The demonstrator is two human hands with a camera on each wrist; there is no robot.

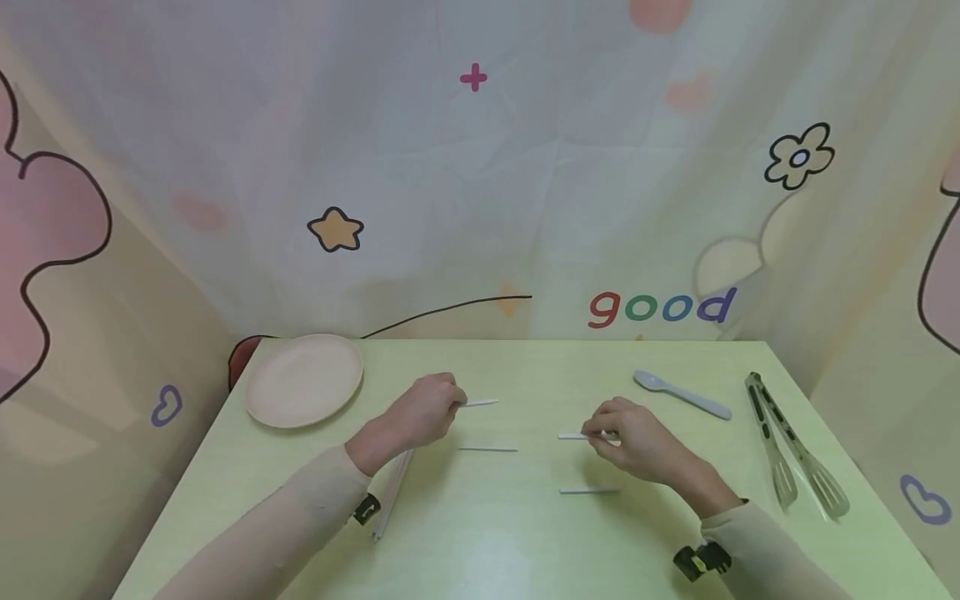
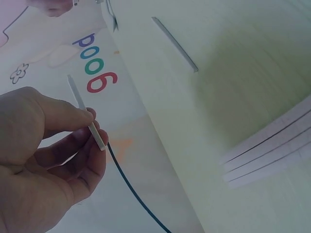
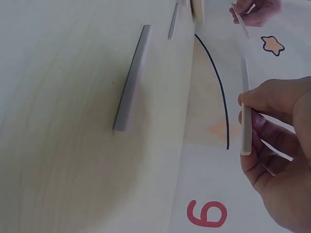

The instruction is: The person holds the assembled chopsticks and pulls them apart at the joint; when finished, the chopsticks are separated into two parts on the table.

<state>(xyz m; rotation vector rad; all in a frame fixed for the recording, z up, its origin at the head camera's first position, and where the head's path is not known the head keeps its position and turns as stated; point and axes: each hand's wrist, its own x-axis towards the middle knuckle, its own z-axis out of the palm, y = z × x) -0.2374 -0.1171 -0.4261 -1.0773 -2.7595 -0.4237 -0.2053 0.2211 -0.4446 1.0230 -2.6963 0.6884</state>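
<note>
My left hand (image 1: 427,408) pinches a short white stick (image 2: 77,92) between thumb and fingertips, above the table. Opposite it, my right hand (image 1: 637,442) holds a similar white stick (image 3: 246,128) in the same kind of pinch, also raised. Below the left hand's stick, another short stick (image 1: 488,450) lies on the table. A matching stick (image 1: 589,492) lies in front of the right hand, and the right wrist view shows it large. Beside the left forearm is a bundle of longer white sticks (image 1: 392,498), partly hidden by the arm and side by side in the left wrist view.
A pale round plate (image 1: 303,383) sits at the table's back left corner. Toward the back right lies a light blue spoon (image 1: 682,395). Metal tongs with slotted ends (image 1: 798,446) lie along the right edge. A printed curtain (image 1: 465,167) hangs behind the table (image 1: 480,550).
</note>
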